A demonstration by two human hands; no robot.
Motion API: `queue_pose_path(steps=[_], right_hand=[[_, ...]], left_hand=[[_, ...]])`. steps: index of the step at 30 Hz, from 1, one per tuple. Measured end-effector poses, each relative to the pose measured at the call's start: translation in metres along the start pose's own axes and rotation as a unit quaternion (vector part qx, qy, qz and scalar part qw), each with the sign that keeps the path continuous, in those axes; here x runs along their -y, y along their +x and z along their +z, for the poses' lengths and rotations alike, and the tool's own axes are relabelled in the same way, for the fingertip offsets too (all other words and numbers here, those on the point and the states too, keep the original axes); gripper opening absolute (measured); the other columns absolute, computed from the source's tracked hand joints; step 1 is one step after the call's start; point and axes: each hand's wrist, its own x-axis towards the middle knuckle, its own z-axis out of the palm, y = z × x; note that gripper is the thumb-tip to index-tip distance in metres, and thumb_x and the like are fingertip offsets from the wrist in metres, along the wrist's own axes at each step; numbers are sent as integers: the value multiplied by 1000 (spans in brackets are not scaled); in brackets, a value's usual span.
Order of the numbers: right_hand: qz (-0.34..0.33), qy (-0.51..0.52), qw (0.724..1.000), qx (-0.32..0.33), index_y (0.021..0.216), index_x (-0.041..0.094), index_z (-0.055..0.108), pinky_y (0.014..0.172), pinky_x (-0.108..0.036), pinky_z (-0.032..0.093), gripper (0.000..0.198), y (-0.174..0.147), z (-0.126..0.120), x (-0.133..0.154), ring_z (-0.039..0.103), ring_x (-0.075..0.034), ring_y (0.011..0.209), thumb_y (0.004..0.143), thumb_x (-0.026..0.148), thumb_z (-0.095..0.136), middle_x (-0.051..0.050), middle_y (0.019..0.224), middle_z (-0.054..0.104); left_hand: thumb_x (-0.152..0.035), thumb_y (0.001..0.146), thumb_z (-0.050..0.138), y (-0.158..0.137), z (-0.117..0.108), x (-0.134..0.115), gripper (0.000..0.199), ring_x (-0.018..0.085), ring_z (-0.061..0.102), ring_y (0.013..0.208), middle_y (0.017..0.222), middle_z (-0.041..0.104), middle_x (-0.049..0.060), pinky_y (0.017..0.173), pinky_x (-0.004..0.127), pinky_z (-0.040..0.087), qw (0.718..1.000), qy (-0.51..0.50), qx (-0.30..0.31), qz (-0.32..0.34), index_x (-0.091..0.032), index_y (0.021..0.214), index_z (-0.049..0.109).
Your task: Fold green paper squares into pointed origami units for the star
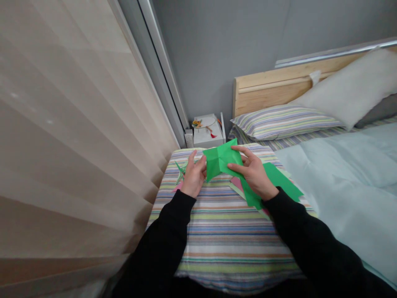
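Between my two hands, above the striped cloth, is a green sheet of origami paper (221,158) with crease lines, bent along its middle. My right hand (254,171) pinches its right side between thumb and fingers. My left hand (195,174) is at its left edge with fingers curled around that edge; the exact grip is partly hidden. Beneath my right hand and forearm lie loose green sheets (281,181), with a pink sheet (237,183) showing from under them. Just left of my left hand sits a pointed green folded paper piece (180,170), beside a bit of pink paper (178,186).
A striped cloth (229,240) covers the table. Pleated curtain (77,145) hangs close on the left. On the right is a bed with a pale blue quilt (350,165) and a striped pillow (288,122). A white nightstand (206,136) with small ornaments stands behind the table.
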Motion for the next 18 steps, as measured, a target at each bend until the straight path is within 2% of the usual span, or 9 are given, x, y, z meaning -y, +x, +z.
queue_pose_path(steps=[3, 6, 9, 13, 16, 18], right_hand=[[-38, -27, 999, -22, 127, 30, 55, 85, -43, 63, 72, 1, 0, 0, 77, -24, 85, 65, 34, 93, 0, 98, 80], [-58, -12, 997, -42, 116, 31, 49, 81, -40, 62, 68, 1, 1, -2, 75, -22, 82, 65, 34, 93, 2, 95, 79], [-50, 16, 997, -52, 103, 31, 48, 78, -36, 61, 60, 0, 3, -1, 74, -20, 77, 64, 38, 94, 4, 88, 77], [-17, 14, 1000, -3, 96, 29, 55, 79, -37, 59, 48, -2, 4, 1, 72, -20, 78, 70, 49, 90, 2, 90, 76], [-23, -13, 999, 33, 96, 27, 62, 83, -37, 57, 40, -3, 3, 3, 72, -21, 85, 76, 53, 86, 0, 94, 75], [-29, -23, 998, 44, 98, 27, 67, 82, -36, 56, 34, -3, 3, 2, 70, -21, 87, 83, 55, 79, -1, 95, 73]], left_hand=[[-33, 69, 96, -3, 1, 0, 111, 18, 75, 87, 109, 76, 3, 77, 30, 60, 999, 30, 16, 18, -34, 160, 33], [-30, 66, 97, -4, 1, 2, 116, 18, 75, 84, 113, 76, 4, 75, 29, 60, 995, 82, 54, 31, -35, 162, 32], [-31, 70, 94, -4, 2, 2, 98, 19, 75, 81, 108, 78, 5, 75, 29, 60, 988, 123, 82, 44, -30, 156, 46], [-31, 74, 90, -3, 2, 3, 64, 20, 74, 78, 95, 79, 6, 73, 29, 58, 982, 145, 116, 46, -22, 133, 67], [-31, 74, 91, -1, -1, 5, 52, 19, 71, 72, 83, 78, 3, 69, 28, 56, 983, 135, 121, 35, -21, 121, 74], [-31, 72, 93, 1, -3, 5, 46, 16, 69, 68, 79, 76, 2, 66, 26, 55, 988, 95, 118, 2, -19, 113, 76]])
